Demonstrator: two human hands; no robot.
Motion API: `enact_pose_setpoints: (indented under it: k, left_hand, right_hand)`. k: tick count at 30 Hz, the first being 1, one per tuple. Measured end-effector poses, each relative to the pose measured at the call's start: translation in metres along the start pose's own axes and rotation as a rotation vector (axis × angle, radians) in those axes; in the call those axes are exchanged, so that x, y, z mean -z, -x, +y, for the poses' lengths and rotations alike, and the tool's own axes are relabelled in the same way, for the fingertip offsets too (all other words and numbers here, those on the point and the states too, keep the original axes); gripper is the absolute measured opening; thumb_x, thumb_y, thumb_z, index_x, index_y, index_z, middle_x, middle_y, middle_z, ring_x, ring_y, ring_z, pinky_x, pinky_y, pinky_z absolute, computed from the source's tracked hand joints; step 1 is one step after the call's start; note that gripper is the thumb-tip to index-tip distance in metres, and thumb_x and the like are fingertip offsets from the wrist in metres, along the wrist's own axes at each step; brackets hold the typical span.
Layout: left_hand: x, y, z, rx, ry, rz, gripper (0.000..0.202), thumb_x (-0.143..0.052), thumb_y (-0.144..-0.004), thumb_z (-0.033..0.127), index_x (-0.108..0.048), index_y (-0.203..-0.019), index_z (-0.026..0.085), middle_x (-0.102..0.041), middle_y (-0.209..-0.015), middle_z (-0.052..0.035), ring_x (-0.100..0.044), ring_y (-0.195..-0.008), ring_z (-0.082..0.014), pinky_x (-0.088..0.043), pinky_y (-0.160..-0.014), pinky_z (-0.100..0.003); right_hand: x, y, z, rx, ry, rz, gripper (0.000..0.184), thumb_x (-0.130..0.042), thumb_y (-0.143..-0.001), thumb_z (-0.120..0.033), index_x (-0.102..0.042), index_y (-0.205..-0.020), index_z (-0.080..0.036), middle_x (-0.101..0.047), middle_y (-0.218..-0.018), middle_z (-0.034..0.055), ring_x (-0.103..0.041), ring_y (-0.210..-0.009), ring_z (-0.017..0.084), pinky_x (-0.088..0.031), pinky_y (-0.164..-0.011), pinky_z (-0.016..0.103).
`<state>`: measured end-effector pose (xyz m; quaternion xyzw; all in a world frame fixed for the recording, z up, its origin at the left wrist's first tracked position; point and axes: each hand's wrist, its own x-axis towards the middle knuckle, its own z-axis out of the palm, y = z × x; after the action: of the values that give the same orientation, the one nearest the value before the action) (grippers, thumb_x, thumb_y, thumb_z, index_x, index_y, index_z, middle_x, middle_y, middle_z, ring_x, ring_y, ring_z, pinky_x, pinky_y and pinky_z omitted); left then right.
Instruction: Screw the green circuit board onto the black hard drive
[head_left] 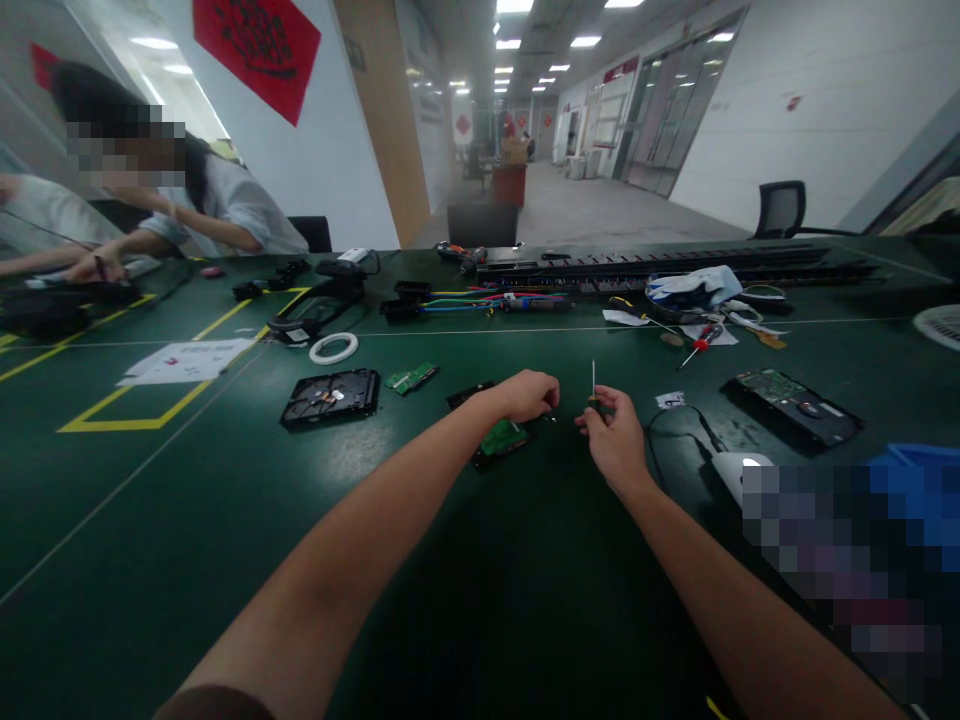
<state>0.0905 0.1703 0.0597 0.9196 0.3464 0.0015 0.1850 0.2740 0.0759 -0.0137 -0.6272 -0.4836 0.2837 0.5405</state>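
My right hand [613, 430] is closed around the handle of a screwdriver [594, 378], whose thin shaft points up and away from me. My left hand [531, 394] hovers by the right edge of a hard drive [499, 442] with a green circuit board showing. Its fingers are curled together, and whatever they may pinch is too small to make out. Tiny screws [553, 416] appear just below those fingertips. The left wrist and forearm hide part of the drive. Further left lie a loose green circuit board [412, 378] and a black hard drive [330, 397].
Another hard drive [795, 408] lies on the right, near a blue bin [915, 500] and a white cabled device [739, 470]. A red screwdriver [700, 345], a cloth [694, 287] and wires [480, 300] lie farther back. A white ring [334, 348] is at left; a co-worker [217, 200] sits beyond.
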Motion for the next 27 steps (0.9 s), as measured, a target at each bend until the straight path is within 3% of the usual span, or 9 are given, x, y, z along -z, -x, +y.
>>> enact_pose_setpoints:
  k: [5, 14, 27]
  left_hand:
    - [0.003, 0.001, -0.004, -0.006, -0.027, 0.010, 0.019, -0.066, -0.097, 0.014, -0.079, -0.109, 0.022, -0.080, -0.114, -0.0017, -0.073, -0.105, -0.0183, -0.052, -0.091, -0.025]
    - [-0.003, 0.003, 0.003, 0.050, -0.137, -0.011, 0.013, -0.077, -0.091, 0.018, -0.080, -0.103, 0.020, -0.079, -0.110, -0.0102, -0.073, -0.103, -0.0271, -0.054, -0.084, -0.031]
    - [-0.008, 0.005, 0.011, 0.050, -0.117, 0.028, 0.011, -0.074, -0.090, 0.018, -0.079, -0.099, 0.021, -0.078, -0.111, -0.0105, -0.073, -0.104, -0.0273, -0.054, -0.085, -0.031]
  right_hand:
    - [0.000, 0.000, 0.001, 0.011, -0.004, 0.005, 0.048, -0.065, -0.091, -0.030, -0.059, -0.138, -0.023, -0.065, -0.138, 0.0140, -0.078, -0.087, 0.023, -0.066, -0.070, 0.038]
    - [-0.001, -0.002, 0.005, 0.012, -0.001, 0.008, 0.047, -0.065, -0.091, -0.030, -0.059, -0.137, -0.023, -0.065, -0.137, 0.0138, -0.078, -0.087, 0.022, -0.066, -0.070, 0.037]
    - [-0.002, -0.002, 0.006, 0.017, 0.008, 0.027, 0.050, -0.064, -0.089, -0.031, -0.057, -0.137, -0.023, -0.066, -0.134, 0.0127, -0.077, -0.083, 0.021, -0.064, -0.073, 0.039]
